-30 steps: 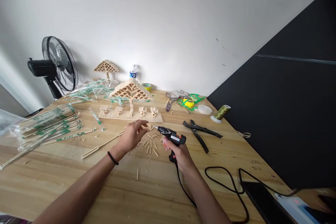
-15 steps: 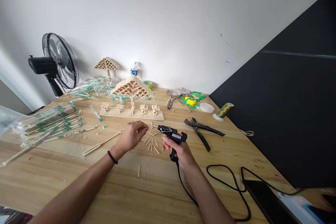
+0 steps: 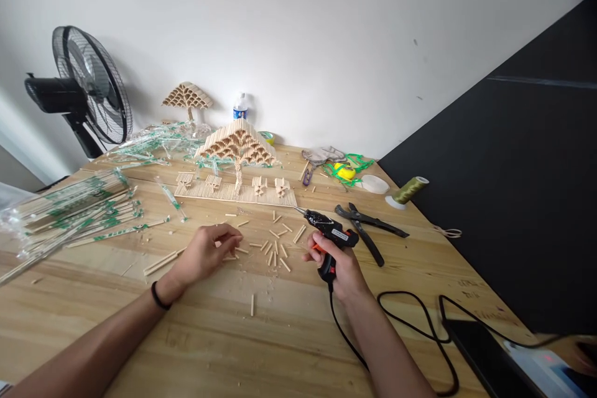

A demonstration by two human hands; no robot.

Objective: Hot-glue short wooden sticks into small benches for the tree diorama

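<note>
My right hand (image 3: 342, 264) grips a black hot glue gun (image 3: 329, 230) with an orange trigger, its nozzle pointing up and left. Low over the table, my left hand (image 3: 209, 252) has its fingers curled together beside short wooden sticks (image 3: 242, 250); whether it pinches one I cannot make out. Several more short stick pieces (image 3: 270, 245) lie scattered between the hands, and a lone stick (image 3: 252, 305) lies nearer me. Behind them stands a stick-built tree model (image 3: 237, 149) on a slatted base (image 3: 228, 194) with small stick pieces on it.
Wrapped stick bundles (image 3: 74, 205) and a black fan (image 3: 88, 87) are on the left. A second stick tree (image 3: 187, 98) and a bottle (image 3: 240, 107) stand behind. Black pliers (image 3: 368, 224), a thread spool (image 3: 408, 191), a yellow tape measure (image 3: 345, 171) and the gun's cable (image 3: 410, 295) lie right.
My hands have moved apart: the left went left and down from near the nozzle to the sticks, the right moved right with the glue gun. The view has shifted slightly.
</note>
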